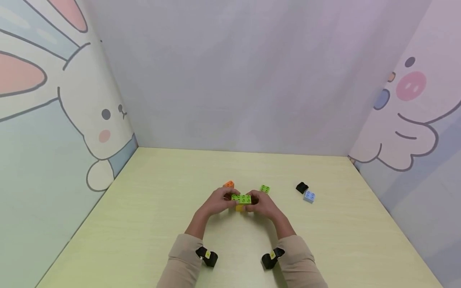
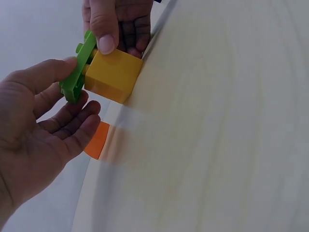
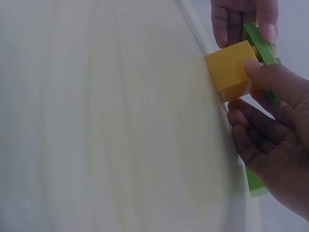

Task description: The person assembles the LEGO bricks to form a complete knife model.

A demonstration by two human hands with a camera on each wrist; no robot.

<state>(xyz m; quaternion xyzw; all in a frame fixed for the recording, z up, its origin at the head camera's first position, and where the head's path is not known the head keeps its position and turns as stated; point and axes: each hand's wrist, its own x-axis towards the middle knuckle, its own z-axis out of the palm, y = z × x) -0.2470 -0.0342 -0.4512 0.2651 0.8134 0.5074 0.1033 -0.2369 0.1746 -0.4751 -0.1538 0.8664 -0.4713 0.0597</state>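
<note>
My left hand pinches a thin green building brick with two rows of studs, between thumb and fingers. Below it is a yellow block, pinched by my right hand. In both wrist views the green brick lies across the yellow block's studded top. It sits slightly tilted, and some yellow studs show in the gap. I cannot tell whether the yellow block touches the table.
An orange brick lies just beyond my left hand, and a smaller green brick beyond my right. Farther right, a black brick and a light blue brick lie close together on the pale wooden table.
</note>
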